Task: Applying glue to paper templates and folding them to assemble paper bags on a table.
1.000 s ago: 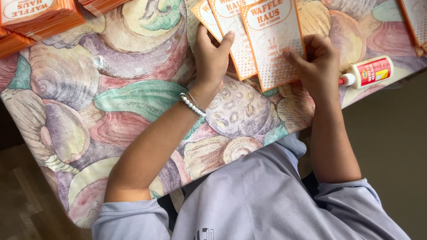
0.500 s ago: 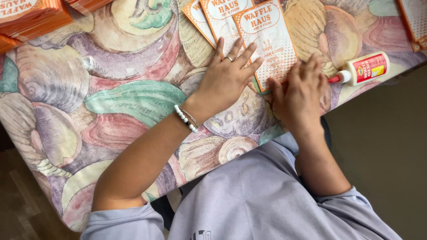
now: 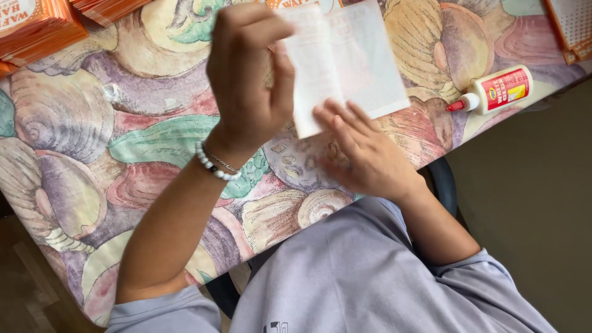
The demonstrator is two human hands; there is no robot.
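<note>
A flat white paper bag (image 3: 345,68) with a faint grid print is lifted above the table's far middle. Stacks of orange paper bags (image 3: 37,28) lie at the far left, another orange stack (image 3: 570,24) at the far right. A small white glue bottle (image 3: 493,92) with a red-and-yellow label lies on its side at the right.

a pale, blurred paper sheet (image 3: 345,61) with a crease down its middle, raised off the far table, tilted
</note>
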